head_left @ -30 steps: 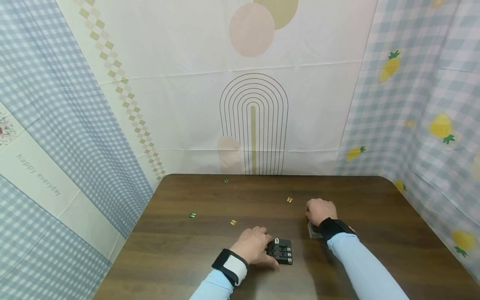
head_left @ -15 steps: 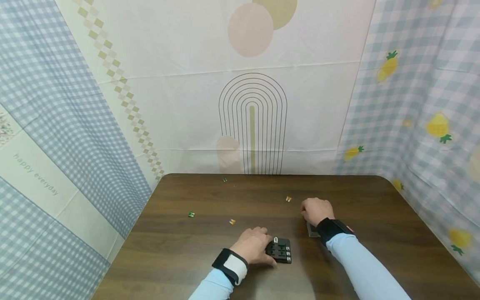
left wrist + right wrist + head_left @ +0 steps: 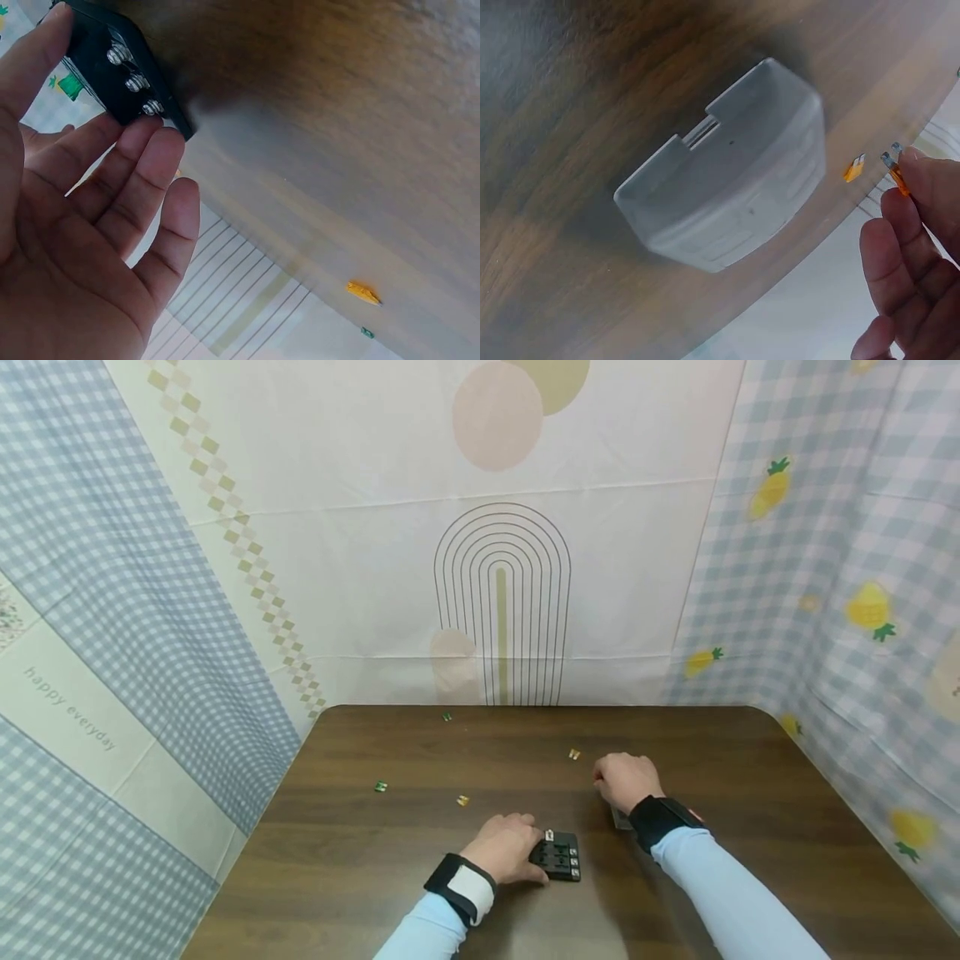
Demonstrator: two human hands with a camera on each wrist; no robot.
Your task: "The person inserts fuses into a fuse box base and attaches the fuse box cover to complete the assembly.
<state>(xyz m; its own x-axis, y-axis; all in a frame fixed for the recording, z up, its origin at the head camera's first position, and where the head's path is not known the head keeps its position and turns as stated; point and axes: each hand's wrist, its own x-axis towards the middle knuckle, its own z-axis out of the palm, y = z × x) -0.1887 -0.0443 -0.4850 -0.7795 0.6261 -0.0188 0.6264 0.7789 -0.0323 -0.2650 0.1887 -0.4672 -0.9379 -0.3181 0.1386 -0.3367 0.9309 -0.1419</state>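
My left hand grips the left side of a black fuse block on the table, thumb at the near edge and fingers at the far one. A row of silver screws lines the block's side in the left wrist view. To the right and farther back is my right hand, which pinches an orange blade fuse between thumb and forefinger, metal prongs sticking out. Below that hand lies a clear plastic cover, mostly hidden by the wrist in the head view.
Two loose orange fuses, one nearer and one farther back, lie on the brown wooden table. Green fuses lie at the left and near the back edge. Patterned curtains hang behind and beside the table.
My right hand has shifted a little left, toward the fuse block. The left hand keeps its hold on the block, and the head view has turned slightly.
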